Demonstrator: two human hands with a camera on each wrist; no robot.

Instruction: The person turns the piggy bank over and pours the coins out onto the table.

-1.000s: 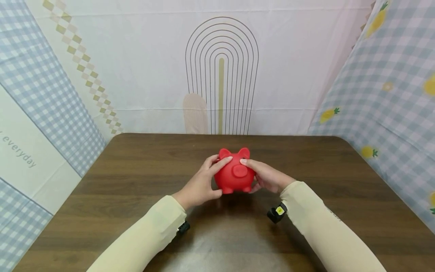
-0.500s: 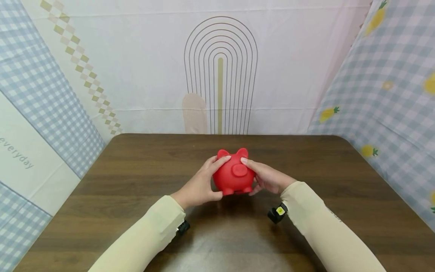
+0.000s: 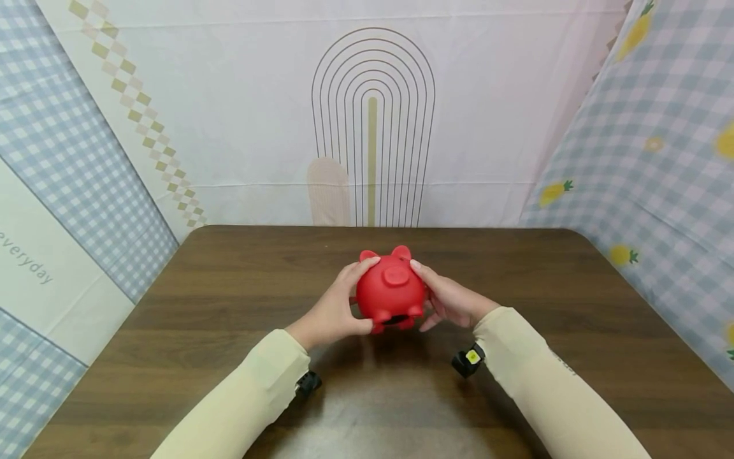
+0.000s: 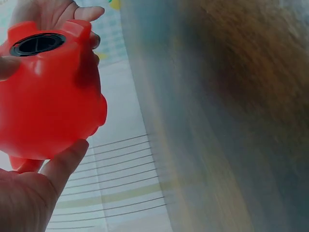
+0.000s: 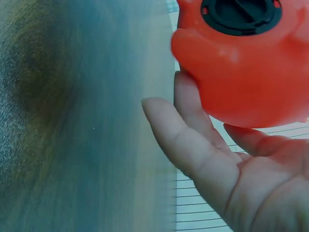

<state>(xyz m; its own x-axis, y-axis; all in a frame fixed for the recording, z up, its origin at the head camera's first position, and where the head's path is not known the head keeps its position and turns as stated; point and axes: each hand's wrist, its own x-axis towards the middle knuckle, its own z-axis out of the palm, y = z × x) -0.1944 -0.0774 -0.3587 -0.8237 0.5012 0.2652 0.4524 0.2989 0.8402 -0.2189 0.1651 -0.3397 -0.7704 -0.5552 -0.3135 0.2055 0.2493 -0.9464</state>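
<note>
From my head view, a blue-and-white checked cloth [image 3: 86, 115] hangs at far left, beside the brown wooden table [image 3: 218, 280]. A pale left sleeve [image 3: 241, 395] reaches in, with a black wrist device [image 3: 309, 383] at its cuff. I see the left hand [image 3: 332, 313] gripping the red piggy bank [image 3: 392, 293] from its left side: fingers and thumb are spread apart, one finger over the top near an ear, the thumb below at a foot.

The piggy bank sits between both hands, over the middle of the table, tipped back with snout raised; I cannot tell whether it touches the tabletop. My right wrist view shows a black plug [image 5: 241, 17] in its underside.

Next comes the right hand [image 3: 459, 305], holding the other side, thumb pressed beside the snout; from its wrist I see the fingers spread, one standing clear of the pig. A second device with a yellow patch [image 3: 473, 356] hangs at the right sleeve [image 3: 556, 376]. At far right hangs a pineapple-print cloth [image 3: 659, 210].
</note>
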